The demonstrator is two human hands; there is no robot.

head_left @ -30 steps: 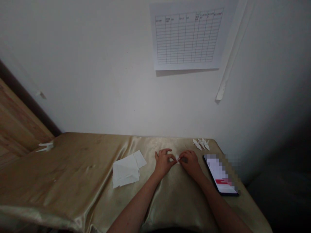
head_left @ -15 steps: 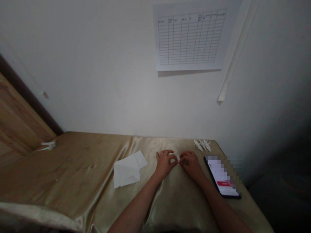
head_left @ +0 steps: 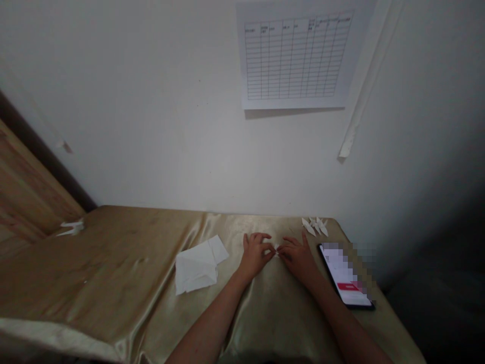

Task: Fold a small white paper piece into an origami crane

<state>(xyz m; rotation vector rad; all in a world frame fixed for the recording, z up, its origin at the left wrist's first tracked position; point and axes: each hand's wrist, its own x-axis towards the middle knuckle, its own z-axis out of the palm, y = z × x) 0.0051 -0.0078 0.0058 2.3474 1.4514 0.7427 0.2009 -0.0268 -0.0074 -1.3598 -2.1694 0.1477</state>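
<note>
Between my hands is a small white piece of folded paper [head_left: 277, 247], mostly covered by fingertips. My left hand [head_left: 258, 254] pinches its left side with thumb and index finger, the other fingers curved above. My right hand [head_left: 297, 255] grips its right side between thumb and forefinger; its other fingers are spread and raised. Left of my left hand lie white paper sheets [head_left: 197, 268], loosely overlapping. Beyond my right hand, several small pointed folded paper figures [head_left: 315, 227] sit together near the table's back right corner.
A phone [head_left: 346, 283] with a lit screen lies right of my right hand. The table wears a shiny gold cloth [head_left: 121, 273] with creases. White scraps [head_left: 71, 227] lie at the far left by a wooden panel [head_left: 26, 187]. A printed grid sheet [head_left: 293, 60] hangs on the wall.
My right hand's upper fingers have opened out and lifted, while its thumb and forefinger stay at the paper. My left hand has hardly moved. The view has shifted slightly.
</note>
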